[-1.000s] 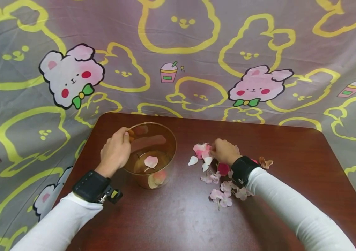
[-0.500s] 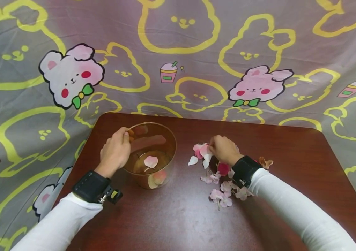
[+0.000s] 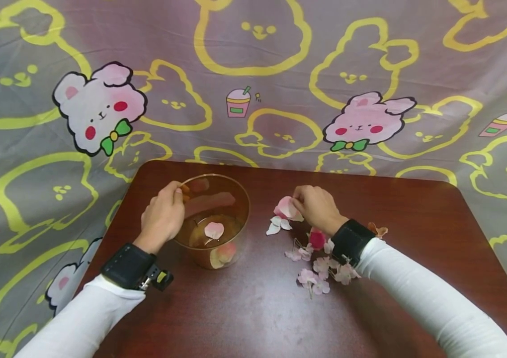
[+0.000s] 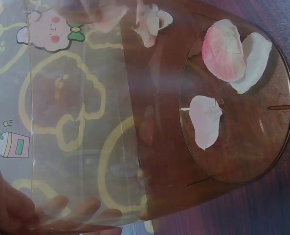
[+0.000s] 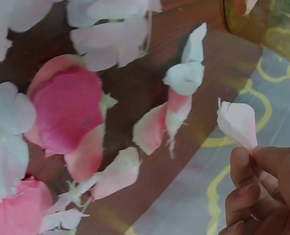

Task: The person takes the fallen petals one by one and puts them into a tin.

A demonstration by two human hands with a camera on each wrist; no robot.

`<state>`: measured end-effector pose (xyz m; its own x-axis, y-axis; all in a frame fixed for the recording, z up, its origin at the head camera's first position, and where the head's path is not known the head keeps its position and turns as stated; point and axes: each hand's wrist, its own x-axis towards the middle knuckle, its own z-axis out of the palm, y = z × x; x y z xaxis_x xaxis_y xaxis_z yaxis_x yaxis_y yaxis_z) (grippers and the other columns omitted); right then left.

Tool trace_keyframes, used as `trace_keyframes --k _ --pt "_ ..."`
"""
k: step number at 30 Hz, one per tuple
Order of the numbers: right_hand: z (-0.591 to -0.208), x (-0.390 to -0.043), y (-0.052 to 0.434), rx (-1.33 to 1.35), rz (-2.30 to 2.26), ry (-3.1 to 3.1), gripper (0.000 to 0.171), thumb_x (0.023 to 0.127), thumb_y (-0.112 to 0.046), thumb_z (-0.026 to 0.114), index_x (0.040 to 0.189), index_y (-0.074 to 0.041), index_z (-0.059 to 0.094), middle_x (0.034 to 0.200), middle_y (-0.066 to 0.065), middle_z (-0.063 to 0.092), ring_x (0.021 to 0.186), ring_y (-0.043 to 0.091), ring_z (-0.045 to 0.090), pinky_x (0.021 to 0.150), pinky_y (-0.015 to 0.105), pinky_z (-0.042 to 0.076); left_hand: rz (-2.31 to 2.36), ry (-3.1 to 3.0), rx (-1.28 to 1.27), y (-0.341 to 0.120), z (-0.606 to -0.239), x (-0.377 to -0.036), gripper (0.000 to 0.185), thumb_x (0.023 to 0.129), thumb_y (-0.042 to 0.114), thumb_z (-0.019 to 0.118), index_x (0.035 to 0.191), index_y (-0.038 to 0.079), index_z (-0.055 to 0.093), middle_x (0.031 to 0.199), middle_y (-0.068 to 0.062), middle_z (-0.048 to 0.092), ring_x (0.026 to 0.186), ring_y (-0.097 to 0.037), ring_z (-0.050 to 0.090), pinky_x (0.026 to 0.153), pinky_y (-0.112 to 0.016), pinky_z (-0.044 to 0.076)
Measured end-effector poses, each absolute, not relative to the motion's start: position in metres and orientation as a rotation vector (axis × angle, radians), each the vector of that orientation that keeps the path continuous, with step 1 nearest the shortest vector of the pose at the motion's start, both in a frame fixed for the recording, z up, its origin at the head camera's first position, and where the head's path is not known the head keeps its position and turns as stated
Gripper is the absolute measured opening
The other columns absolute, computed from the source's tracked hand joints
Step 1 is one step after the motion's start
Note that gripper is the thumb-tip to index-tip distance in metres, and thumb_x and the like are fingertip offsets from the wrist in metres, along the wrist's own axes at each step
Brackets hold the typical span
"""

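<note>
A clear amber plastic bucket [image 3: 245,223] stands on the left of the table. My left hand [image 3: 162,211] grips its rim from the left, thumb outside; in the left wrist view the fingers [image 4: 88,208] show through the clear wall. Several pale petals [image 4: 205,122] lie on the bucket's bottom. My right hand [image 3: 318,206] is above the petal pile, pinching a pale pink petal [image 5: 238,120] between thumb and forefinger. Below it lie white petals [image 3: 277,226], a deep pink petal [image 5: 69,110] and light pink blossoms [image 3: 320,268].
The dark red-brown table [image 3: 244,308] has rounded far corners. A grey cloth [image 3: 271,94] with yellow outlines and rabbit faces hangs behind and at the sides. A brown curled petal [image 3: 377,229] lies right of the right wrist.
My right hand has risen slightly and moved left, lifting a pink petal off the pile. White petals near it have shifted. The left hand and bucket have stayed in place.
</note>
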<state>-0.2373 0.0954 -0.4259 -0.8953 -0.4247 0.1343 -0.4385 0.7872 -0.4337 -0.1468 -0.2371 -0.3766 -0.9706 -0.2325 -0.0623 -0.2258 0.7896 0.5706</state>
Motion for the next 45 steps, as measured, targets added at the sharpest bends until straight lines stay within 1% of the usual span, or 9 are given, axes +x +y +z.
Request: trace_keyframes --k 10,18,24,28,35,45 --pt "-0.416 -0.234 0.084 0.744 0.722 -2.920 0.016 0.097 -0.021 0.069 0.092 -0.008 0.076 0.075 0.003 0.069 0.063 0.015 0.053 0.055 0.028 0.038 -0.956 -2.956 0.372 -0.237 -0.378 -0.147 0.043 0.111 0.030 0.023 0.135 0.012 0.053 0.125 -0.018 0.066 0.116 -0.048 0.062 0.085 -0.062 0.045" --pt "-0.410 -0.231 0.079 0.770 0.743 -2.879 0.014 0.096 -0.021 0.069 0.089 -0.010 0.075 0.075 0.001 0.070 0.064 0.014 0.055 0.057 0.029 0.041 -0.950 -2.955 0.368 -0.238 -0.378 -0.147 0.043 0.110 0.030 0.023 0.134 0.011 0.054 0.125 -0.019 0.066 0.116 -0.049 0.061 0.085 -0.062 0.044" --pt "-0.402 -0.227 0.070 0.800 0.773 -2.819 0.016 0.096 -0.021 0.069 0.084 -0.011 0.073 0.067 -0.001 0.064 0.060 0.013 0.052 0.055 0.029 0.037 -0.960 -2.955 0.360 -0.239 -0.380 -0.147 0.044 0.111 0.031 0.023 0.133 0.011 0.055 0.122 -0.018 0.067 0.111 -0.046 0.064 0.081 -0.058 0.045" --pt "-0.395 -0.223 0.065 0.818 0.785 -2.775 0.017 0.097 -0.021 0.068 0.083 -0.012 0.073 0.065 -0.002 0.062 0.058 0.013 0.051 0.054 0.028 0.036 -0.965 -2.952 0.361 -0.238 -0.380 -0.146 0.044 0.111 0.031 0.023 0.133 0.012 0.055 0.123 -0.017 0.067 0.112 -0.046 0.063 0.082 -0.059 0.045" --pt "-0.381 -0.217 0.059 0.864 0.787 -2.703 0.016 0.097 -0.021 0.068 0.084 -0.013 0.073 0.067 -0.002 0.065 0.059 0.013 0.055 0.055 0.028 0.040 -0.958 -2.955 0.369 -0.238 -0.378 -0.147 0.044 0.110 0.030 0.024 0.139 0.012 0.051 0.126 -0.019 0.065 0.116 -0.048 0.061 0.085 -0.063 0.045" --pt "-0.364 -0.210 0.051 0.894 0.819 -2.654 0.013 0.097 -0.021 0.068 0.088 -0.013 0.072 0.065 -0.002 0.062 0.057 0.011 0.051 0.054 0.026 0.035 -0.956 -2.955 0.374 -0.238 -0.377 -0.147 0.044 0.110 0.031 0.023 0.138 0.013 0.052 0.127 -0.019 0.065 0.117 -0.049 0.061 0.087 -0.063 0.044"
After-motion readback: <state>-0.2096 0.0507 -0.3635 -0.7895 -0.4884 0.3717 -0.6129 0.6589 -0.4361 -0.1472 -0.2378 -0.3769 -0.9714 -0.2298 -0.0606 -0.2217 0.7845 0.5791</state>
